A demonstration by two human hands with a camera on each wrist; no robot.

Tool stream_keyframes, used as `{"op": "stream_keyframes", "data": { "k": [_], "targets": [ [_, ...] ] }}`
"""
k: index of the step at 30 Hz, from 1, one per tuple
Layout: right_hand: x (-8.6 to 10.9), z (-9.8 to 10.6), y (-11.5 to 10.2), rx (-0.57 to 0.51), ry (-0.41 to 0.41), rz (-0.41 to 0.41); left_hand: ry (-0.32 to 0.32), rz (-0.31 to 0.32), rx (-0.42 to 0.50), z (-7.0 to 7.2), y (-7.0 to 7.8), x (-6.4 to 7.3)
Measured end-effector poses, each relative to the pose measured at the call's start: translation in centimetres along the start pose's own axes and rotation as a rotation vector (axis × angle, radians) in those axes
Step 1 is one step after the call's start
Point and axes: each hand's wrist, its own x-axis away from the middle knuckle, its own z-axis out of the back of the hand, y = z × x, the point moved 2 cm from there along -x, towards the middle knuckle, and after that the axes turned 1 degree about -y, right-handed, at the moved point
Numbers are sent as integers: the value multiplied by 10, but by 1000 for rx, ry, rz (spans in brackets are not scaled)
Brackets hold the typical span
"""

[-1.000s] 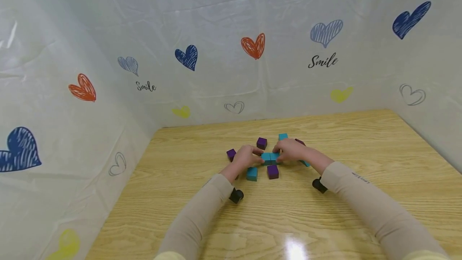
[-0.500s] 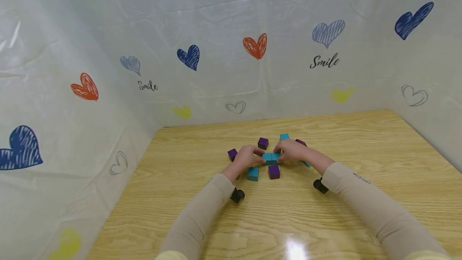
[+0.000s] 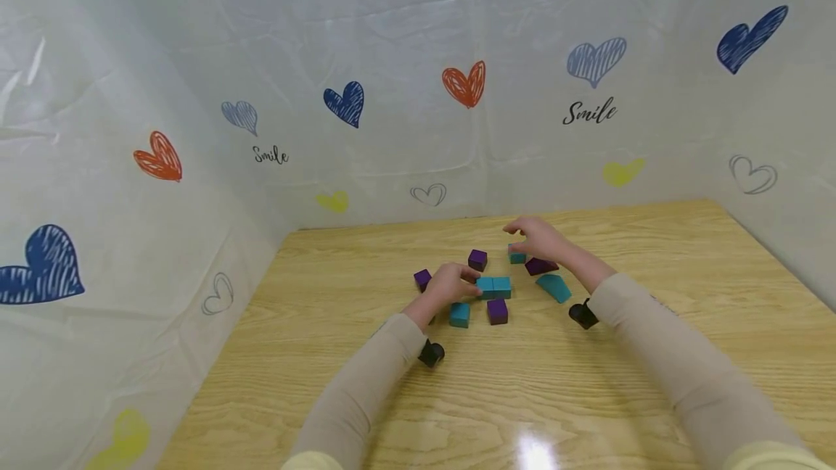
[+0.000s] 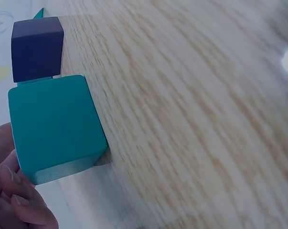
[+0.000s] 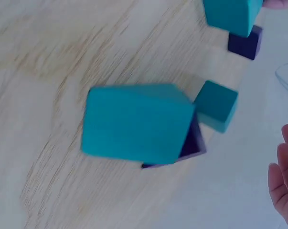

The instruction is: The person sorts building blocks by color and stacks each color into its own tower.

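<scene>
Two teal cubes sit side by side mid-table. My left hand (image 3: 449, 286) pinches the left teal cube (image 3: 485, 288) between finger and thumb; the right one of the pair (image 3: 501, 288) touches it. My right hand (image 3: 541, 239) reaches over a farther teal cube (image 3: 517, 255), thumb overlapping it in the head view. In the right wrist view, the right hand's fingers (image 5: 287, 164) are spread, apart from that cube (image 5: 218, 106). A purple angled block (image 3: 541, 267) and a teal angled block (image 3: 554, 287) lie beneath the right forearm.
Purple cubes stand behind the pair (image 3: 477, 260), in front of it (image 3: 498, 312) and left of my left hand (image 3: 422, 280). Another teal cube (image 3: 459, 315) lies front left. A white sheet printed with hearts (image 3: 431, 151) borders the wooden table (image 3: 353, 267).
My right hand has let go of the right teal cube of the pair and moved back and slightly right to the farther teal cube. The left hand stays put.
</scene>
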Motion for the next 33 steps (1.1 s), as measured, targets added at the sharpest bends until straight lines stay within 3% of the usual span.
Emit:
{"op": "stream_keyframes", "data": {
  "k": [8, 16, 33],
  "targets": [
    [-4, -2, 28, 15, -52, -56, -5, -3, -10, 0, 0, 0],
    [-8, -15, 46, -7, -97, -56, -4, 1, -1, -1, 0, 0],
    [-8, -23, 50, -3, -76, -60, -7, -12, -12, 1, 1, 1]
  ]
}}
